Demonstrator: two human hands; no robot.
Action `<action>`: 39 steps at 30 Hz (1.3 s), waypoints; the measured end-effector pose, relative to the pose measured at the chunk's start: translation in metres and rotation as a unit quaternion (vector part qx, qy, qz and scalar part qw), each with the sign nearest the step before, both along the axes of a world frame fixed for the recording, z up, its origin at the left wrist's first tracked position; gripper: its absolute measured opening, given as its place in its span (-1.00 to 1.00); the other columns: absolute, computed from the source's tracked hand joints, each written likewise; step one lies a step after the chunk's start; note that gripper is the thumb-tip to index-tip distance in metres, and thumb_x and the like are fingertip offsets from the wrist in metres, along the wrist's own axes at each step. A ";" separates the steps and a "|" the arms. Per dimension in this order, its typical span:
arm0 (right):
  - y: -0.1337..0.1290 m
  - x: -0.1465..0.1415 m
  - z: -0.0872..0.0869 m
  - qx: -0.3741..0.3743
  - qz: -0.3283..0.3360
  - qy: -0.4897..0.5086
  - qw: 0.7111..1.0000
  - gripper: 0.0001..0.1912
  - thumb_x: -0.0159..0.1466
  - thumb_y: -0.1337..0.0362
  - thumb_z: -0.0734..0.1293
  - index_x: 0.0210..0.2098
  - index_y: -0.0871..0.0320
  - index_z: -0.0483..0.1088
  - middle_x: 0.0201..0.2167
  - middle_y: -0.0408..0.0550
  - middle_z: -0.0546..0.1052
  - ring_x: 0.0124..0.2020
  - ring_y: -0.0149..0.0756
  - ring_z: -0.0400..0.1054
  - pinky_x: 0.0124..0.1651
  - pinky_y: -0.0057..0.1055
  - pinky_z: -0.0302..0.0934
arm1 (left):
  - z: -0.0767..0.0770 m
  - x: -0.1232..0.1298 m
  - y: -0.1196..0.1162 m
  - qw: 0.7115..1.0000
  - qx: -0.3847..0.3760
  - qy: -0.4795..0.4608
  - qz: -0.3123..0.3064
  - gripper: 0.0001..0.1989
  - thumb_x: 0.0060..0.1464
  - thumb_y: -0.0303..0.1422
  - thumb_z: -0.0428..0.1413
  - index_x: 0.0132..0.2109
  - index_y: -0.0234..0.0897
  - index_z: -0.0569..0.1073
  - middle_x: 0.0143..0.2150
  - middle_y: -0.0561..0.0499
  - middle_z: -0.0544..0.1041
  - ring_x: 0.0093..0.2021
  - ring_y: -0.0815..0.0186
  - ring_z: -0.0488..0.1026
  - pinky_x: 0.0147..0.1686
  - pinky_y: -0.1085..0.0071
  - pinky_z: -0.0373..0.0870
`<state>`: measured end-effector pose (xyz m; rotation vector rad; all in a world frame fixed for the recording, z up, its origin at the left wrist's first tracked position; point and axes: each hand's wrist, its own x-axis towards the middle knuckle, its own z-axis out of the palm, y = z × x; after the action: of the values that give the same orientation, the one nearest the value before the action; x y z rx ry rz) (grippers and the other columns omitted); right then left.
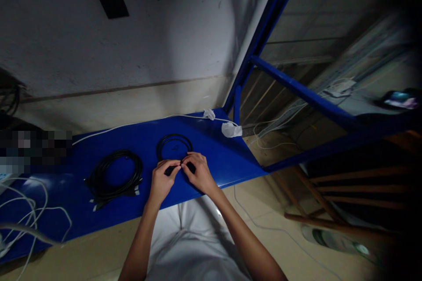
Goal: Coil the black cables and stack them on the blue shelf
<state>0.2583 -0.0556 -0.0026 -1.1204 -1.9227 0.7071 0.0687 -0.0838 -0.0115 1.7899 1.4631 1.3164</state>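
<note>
A black cable (174, 137) lies in a loose coil on the blue table (231, 164), its near side running under my hands. My left hand (164, 178) pinches with thumb and forefinger at the coil's near edge. Right beside it, my right hand (198, 172) is also closed in a pinch, its fingertips almost touching those of the left. Both pinches appear to be on something small and dark, too small to make out. To the left rests a thicker coil of black cables (115, 173) with connectors at its lower edge.
White cables (34, 206) tangle at the table's left end. Crumpled white tissues (231, 130) lie at the back right, near a white cord along the wall. A blue metal frame (303, 94) rises on the right, with a wooden chair (329, 210) beyond.
</note>
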 end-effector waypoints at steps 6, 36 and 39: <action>0.000 0.000 -0.001 0.003 0.001 0.001 1.000 -0.95 0.46 0.30 0.38 -0.13 0.03 0.51 -0.08 -0.04 0.66 0.28 -0.01 0.41 0.30 0.02 0.17 | 0.003 0.000 0.000 1.000 0.003 0.001 -0.004 -0.92 0.32 -0.31 0.25 -0.08 -0.13 0.65 -0.12 -0.05 0.70 -0.06 0.16 0.63 0.05 0.18 0.53; 0.000 -0.002 -0.003 0.002 -0.009 -0.015 1.000 -0.87 0.53 0.27 0.28 -0.09 0.02 0.49 -0.06 0.00 0.65 0.29 -0.01 0.40 0.30 0.03 0.20 | 0.006 -0.001 -0.001 0.997 0.029 0.063 -0.021 -0.86 0.29 -0.36 0.23 -0.03 -0.08 0.61 -0.14 0.00 0.71 -0.04 0.11 0.63 0.20 0.05 0.43; 0.000 -0.002 -0.003 0.003 -0.012 -0.015 1.000 -0.88 0.52 0.28 0.29 -0.09 0.01 0.49 -0.07 -0.01 0.65 0.28 -0.01 0.41 0.30 0.03 0.20 | 0.005 0.000 0.000 0.998 0.028 0.058 -0.022 -0.86 0.30 -0.36 0.23 -0.03 -0.07 0.61 -0.13 0.01 0.71 -0.06 0.13 0.62 0.23 0.04 0.41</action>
<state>0.2561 -0.0555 -0.0059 -1.1548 -1.9315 0.6730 0.0682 -0.0838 -0.0062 1.9535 1.4522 1.2620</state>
